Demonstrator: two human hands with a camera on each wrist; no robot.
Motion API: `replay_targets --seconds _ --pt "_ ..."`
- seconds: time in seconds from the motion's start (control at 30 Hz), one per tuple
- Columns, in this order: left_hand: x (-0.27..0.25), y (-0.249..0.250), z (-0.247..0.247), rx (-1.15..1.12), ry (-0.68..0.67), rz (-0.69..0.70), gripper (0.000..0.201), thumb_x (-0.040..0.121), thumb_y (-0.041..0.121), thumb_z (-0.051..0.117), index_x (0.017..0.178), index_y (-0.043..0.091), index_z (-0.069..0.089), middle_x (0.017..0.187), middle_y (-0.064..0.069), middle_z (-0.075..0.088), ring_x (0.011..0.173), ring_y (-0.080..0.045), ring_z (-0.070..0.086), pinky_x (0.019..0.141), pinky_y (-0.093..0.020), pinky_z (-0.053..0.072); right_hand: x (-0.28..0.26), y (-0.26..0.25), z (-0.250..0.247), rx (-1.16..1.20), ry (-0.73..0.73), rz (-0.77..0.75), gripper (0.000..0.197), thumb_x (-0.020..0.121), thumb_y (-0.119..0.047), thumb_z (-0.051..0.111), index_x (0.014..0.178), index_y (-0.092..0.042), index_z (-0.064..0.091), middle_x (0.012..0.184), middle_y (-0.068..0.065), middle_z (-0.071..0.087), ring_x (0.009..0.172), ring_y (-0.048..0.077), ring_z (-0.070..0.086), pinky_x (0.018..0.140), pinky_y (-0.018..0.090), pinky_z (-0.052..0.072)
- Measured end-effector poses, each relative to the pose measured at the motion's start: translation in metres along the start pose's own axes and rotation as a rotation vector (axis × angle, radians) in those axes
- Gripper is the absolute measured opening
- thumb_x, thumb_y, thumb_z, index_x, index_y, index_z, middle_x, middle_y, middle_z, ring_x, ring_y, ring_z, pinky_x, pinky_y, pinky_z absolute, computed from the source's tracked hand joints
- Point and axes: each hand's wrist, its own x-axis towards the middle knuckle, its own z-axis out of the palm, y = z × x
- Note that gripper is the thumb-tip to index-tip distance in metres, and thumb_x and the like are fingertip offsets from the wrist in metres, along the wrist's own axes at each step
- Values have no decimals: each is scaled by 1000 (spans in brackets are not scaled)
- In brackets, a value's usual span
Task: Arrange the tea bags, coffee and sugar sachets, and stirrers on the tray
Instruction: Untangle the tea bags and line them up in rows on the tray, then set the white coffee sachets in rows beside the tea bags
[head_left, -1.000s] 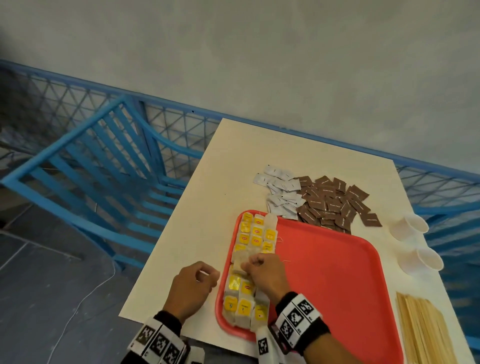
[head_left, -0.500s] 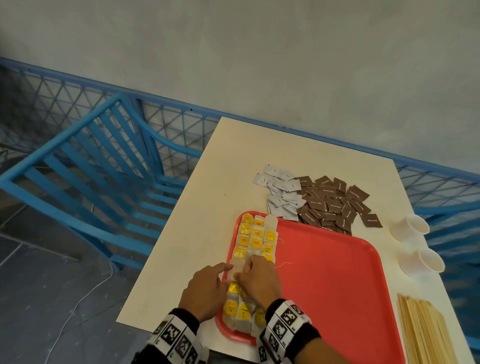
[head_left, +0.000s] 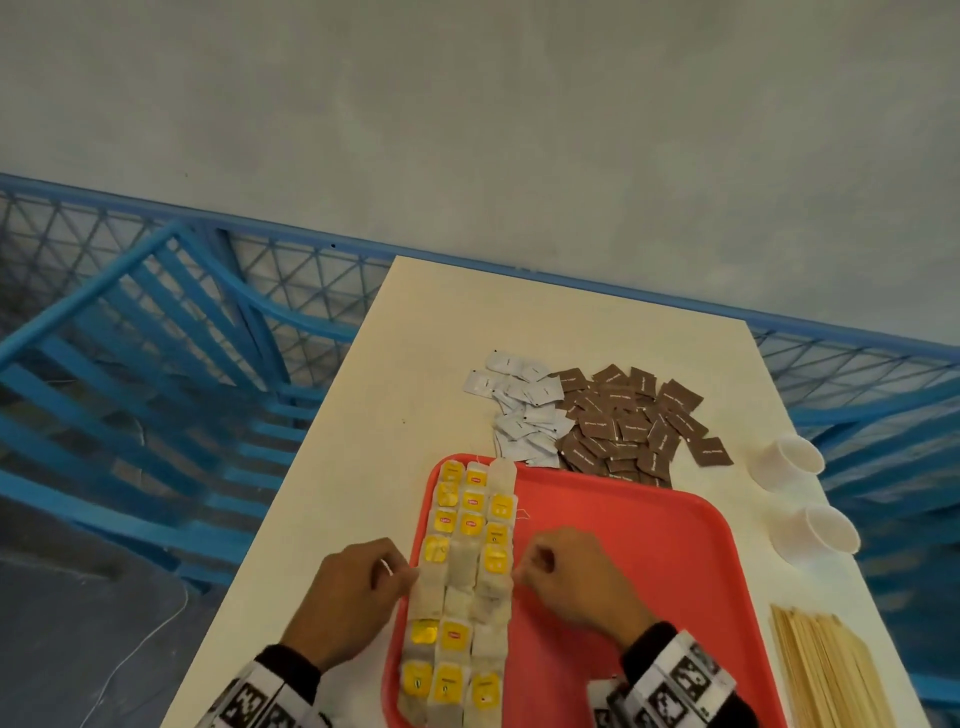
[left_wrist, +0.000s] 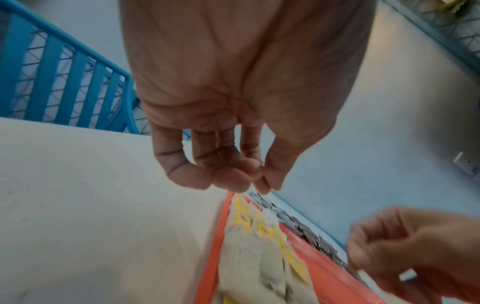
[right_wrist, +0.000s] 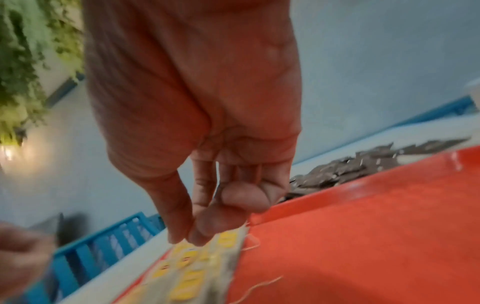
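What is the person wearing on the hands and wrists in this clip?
Both hands are bare, no gloves. The left hand and right hand each emerge from a dark cuff, behind which a white wristband printed with black square marker codes wraps the wrist.

You have a smooth red plastic tray (head_left: 649, 571), papery yellow-tagged tea bags (head_left: 467, 566), pale wooden stirrers (head_left: 826, 670), matt cream desk (head_left: 363, 467).

Table (head_left: 332, 499) with tray (head_left: 623, 571), sachets (head_left: 597, 415), cups (head_left: 795, 457), stirrers (head_left: 826, 670)
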Motion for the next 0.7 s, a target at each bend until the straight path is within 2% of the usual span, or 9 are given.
replay_targets --seconds 0.1,0.13,0.2,0.27,0.33,0.43,0.53,0.6,0.7 --pt "12 8 -9 -33 60 11 31 91 35 68 65 24 57 51 11 51 51 -3 44 55 -17 40 31 26 -31 -161 72 100 22 89 -25 59 68 -20 61 79 -4 67 76 14 63 69 30 53" --pt "17 11 -11 -54 80 11 31 91 36 68 66 22 58 54 5 52 51 -4 44 56 -21 43 45 27 -42 -184 118 118 19 91 -24 57 73 -18 64 83 0 68 79 18 63 72 33 55" --pt "23 17 -12 -98 115 6 30 91 38 68 69 18 61 61 -5 57 54 -8 47 62 -36 52 76 21 -58 -200 198 123 15 92 -24 56 82 -16 64 89 4 67 83 23 64 77 39 57" --pt "24 22 -9 -115 123 -3 29 92 38 67 70 18 63 64 -6 60 57 -16 54 65 -40 54 105 7 -63 -243 222 96 14 91 -24 55 92 -13 64 99 9 65 90 29 65 82 43 57" --pt "22 25 -2 -114 96 -16 27 92 37 66 71 21 64 66 -6 63 62 -21 60 65 -37 53 130 -9 -60 -309 202 61 22 91 -25 53 106 -11 61 112 13 62 102 34 62 85 42 54" --pt "18 21 9 -83 61 -50 25 91 35 68 70 22 63 60 6 62 53 -8 53 58 -21 46 161 -28 -51 -436 109 52 44 93 -41 55 127 -13 52 129 13 53 117 35 56 90 42 49" --pt "17 13 15 -86 64 -92 27 90 31 70 67 22 60 51 14 54 51 -2 48 57 -14 40 182 -31 -44 -533 16 122 67 87 -60 58 137 -16 47 136 14 47 122 36 52 94 43 49" --pt "17 10 17 -88 55 -103 27 90 30 70 66 23 60 52 16 56 54 0 51 58 -14 40 190 -28 -40 -555 -8 143 68 86 -59 60 137 -16 45 139 17 44 121 34 54 97 42 49" --pt "20 4 17 -94 46 -126 27 90 30 70 66 25 59 54 16 58 56 1 54 58 -14 41 195 -26 -37 -516 -14 121 59 89 -45 60 137 -14 43 141 20 41 121 32 54 98 42 50"
